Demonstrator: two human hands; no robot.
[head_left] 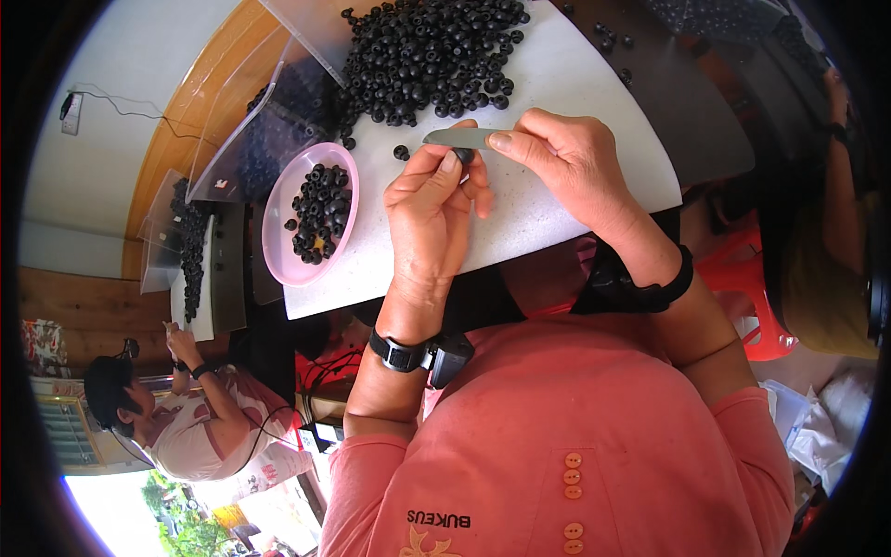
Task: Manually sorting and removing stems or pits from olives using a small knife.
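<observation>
My left hand [429,213] pinches one small black bead [465,156] between thumb and fingertips, above the white tabletop [594,88]. In my right hand [577,172] is a small knife [453,138], its grey rounded blade pointing left with my thumb lying along it. The blade passes just over the bead; whether they touch I cannot tell. A heap of black beads [422,65], many with a visible hole, covers the far part of the table. One loose bead [400,152] lies beside my left fingers. Left of that hand, a pink bowl [277,209] contains several more beads.
Clear plastic panels [232,153] stand at the table's left edge, with more beads behind them. A co-worker [200,408] sits at another bead-covered table at left. Another person [831,213] is at far right, near a red stool [766,325].
</observation>
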